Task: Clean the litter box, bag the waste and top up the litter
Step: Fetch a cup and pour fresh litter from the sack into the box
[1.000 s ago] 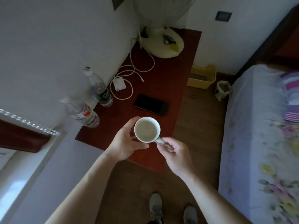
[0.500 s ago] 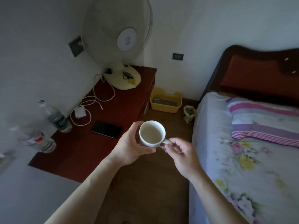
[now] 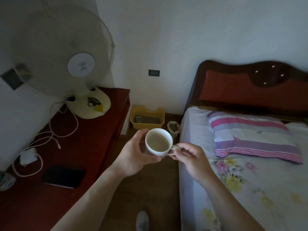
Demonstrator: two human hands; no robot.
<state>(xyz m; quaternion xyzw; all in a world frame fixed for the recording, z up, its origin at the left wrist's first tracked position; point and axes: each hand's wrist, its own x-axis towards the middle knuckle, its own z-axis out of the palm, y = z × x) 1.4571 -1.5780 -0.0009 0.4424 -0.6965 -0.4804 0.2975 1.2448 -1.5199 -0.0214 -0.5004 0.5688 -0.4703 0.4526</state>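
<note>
A white cup [image 3: 158, 142] with pale contents is held in mid-air over the floor between the desk and the bed. My left hand [image 3: 133, 155] cups its body from the left and below. My right hand [image 3: 190, 155] pinches its handle on the right. Beyond the cup, a yellow litter box [image 3: 147, 125] holding dark grey litter stands on the floor against the far wall. Right of it sits a small open bag [image 3: 173, 128] with dark contents.
A dark red desk [image 3: 93, 147] at left carries a white fan [image 3: 63, 52], a white charger with cable [image 3: 28, 155] and a black phone [image 3: 63, 176]. A bed [image 3: 250, 180] with a striped pillow [image 3: 250, 134] fills the right. My shoe [image 3: 142, 220] stands on the wooden floor.
The view has risen from the desk top toward the far wall, bringing the litter box, bag and bed head into sight. The cup stays held in both hands, now over the floor.
</note>
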